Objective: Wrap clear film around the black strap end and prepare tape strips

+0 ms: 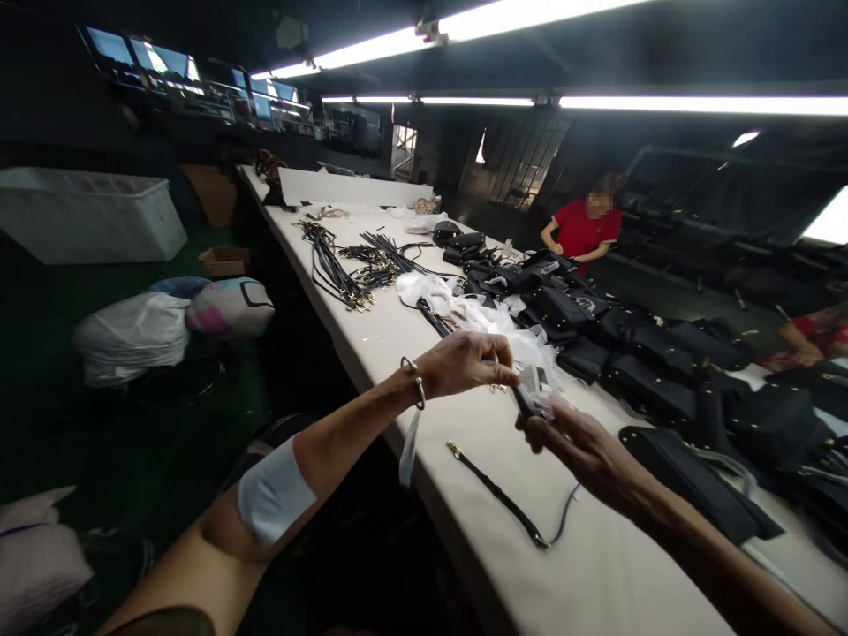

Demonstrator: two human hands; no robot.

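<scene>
My left hand (467, 362) is closed on a black strap end with a small gold clasp, just above the long white table (596, 574). My right hand (576, 442) holds a small clear plastic packet (538, 389) around the same strap end. The thin black strap (510, 503) trails from my hands down across the table toward me, with a gold clip at its loose end. A metal bracelet sits on my left wrist, and a pale patch is stuck on my left forearm.
Black bags (636, 353) crowd the table's right side. Bundles of black straps (344, 274) and crumpled clear plastic (457, 305) lie farther along. A person in a red shirt (583, 230) sits across the table. A white bin (86, 212) and filled bags (165, 327) stand on the floor at left.
</scene>
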